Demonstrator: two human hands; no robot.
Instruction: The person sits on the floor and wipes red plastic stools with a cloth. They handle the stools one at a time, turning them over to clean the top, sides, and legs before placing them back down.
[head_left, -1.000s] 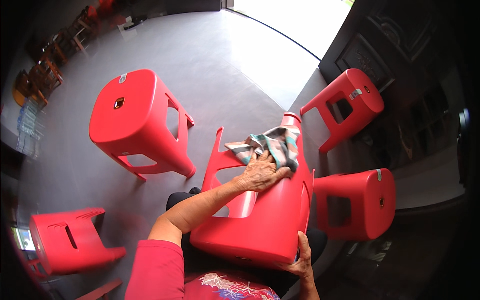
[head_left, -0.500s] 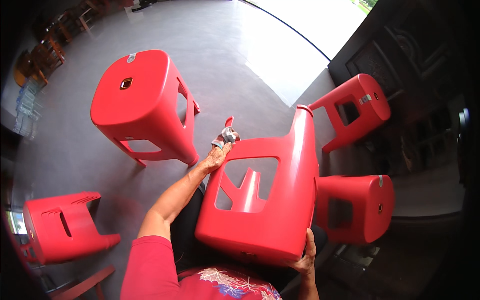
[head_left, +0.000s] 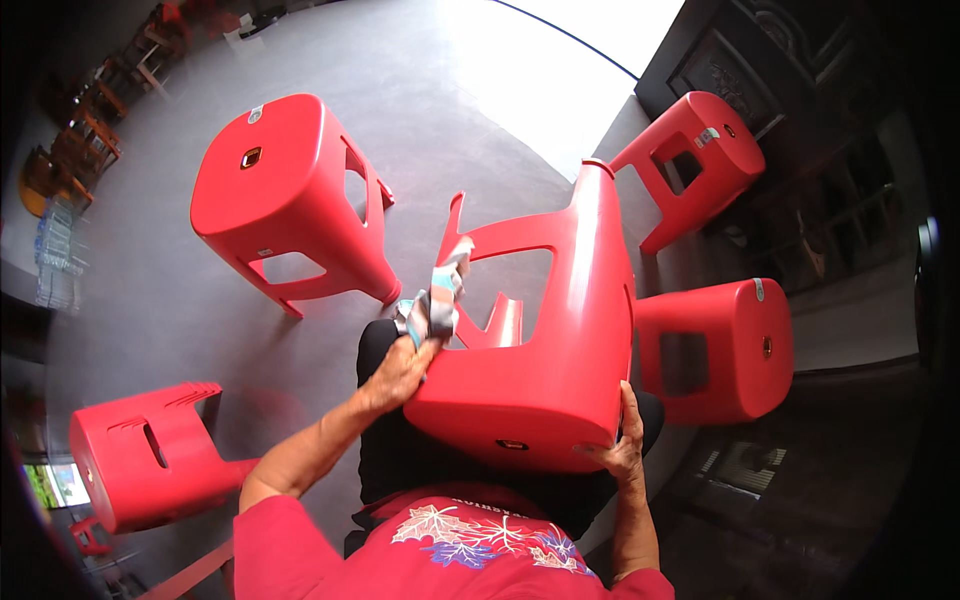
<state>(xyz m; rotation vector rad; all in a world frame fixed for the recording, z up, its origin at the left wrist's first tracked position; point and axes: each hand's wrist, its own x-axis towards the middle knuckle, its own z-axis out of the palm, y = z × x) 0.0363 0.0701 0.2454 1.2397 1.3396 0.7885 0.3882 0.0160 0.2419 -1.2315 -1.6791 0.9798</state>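
Red plastic stool [head_left: 560,350] tipped on its side across the person's lap, seat toward the person, legs pointing away toward the far floor [head_left: 450,110]; long axis runs from the body outward. Left hand [head_left: 398,373], grip closed around a grey-and-teal cloth [head_left: 436,300], rests against the stool's left edge. Right hand [head_left: 622,450], grip closed on the seat's right rim, steadies it. Around it stand four more red stools: one upright at far left [head_left: 285,190], one on its side at near left [head_left: 140,455], one tilted at far right [head_left: 700,150], one lying at right [head_left: 725,345].
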